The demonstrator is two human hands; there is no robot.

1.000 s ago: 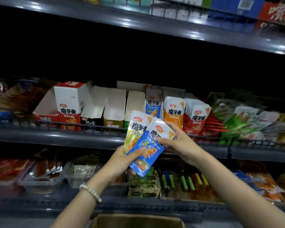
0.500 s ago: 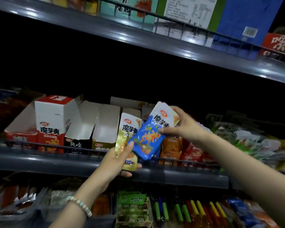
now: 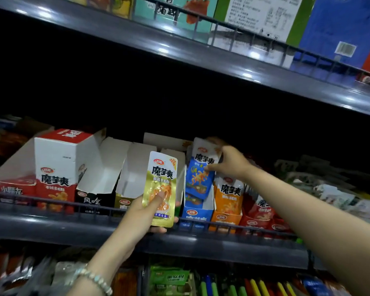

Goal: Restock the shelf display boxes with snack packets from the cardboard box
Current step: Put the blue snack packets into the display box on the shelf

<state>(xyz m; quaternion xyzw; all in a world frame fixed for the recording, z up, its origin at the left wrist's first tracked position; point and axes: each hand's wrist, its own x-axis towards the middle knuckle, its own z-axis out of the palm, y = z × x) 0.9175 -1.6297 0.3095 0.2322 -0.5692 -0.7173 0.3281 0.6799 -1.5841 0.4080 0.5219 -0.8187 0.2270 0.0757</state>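
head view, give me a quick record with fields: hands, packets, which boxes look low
left hand: grips gold packet upright, thumb on its front
right hand: pinches blue packet near its top
blue packet: tilted, lower end at blue display box opening
gold display box: left of gold packet, no packets visible inside
orange display box: right of blue, holds packets
task state: neither packet released yet
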